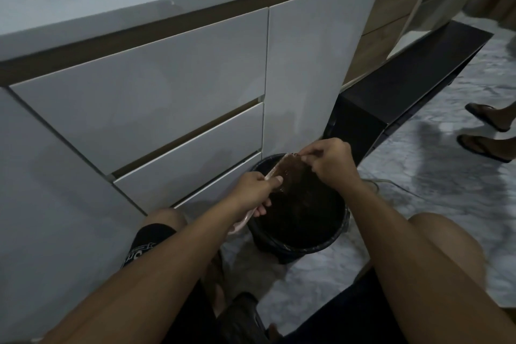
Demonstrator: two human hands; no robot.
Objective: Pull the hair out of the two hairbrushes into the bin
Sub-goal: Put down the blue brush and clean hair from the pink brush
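Note:
A pale pink hairbrush (275,170) is held tilted over a round black bin (303,243) on the floor. My left hand (255,190) is wrapped around its handle, whose end sticks out below my wrist. A mat of brown hair (293,173) covers the bristle face. At the brush's top end my right hand (328,160) pinches the hair between fingers and thumb. The bin has a dark liner and its inside looks dark. I see only one hairbrush.
White cabinet drawers (167,98) stand right behind the bin. A dark low shelf (405,86) runs to the right. Another person's sandalled feet (485,131) stand on the marble floor at far right. My knees flank the bin, and a thin cable (391,184) lies beside it.

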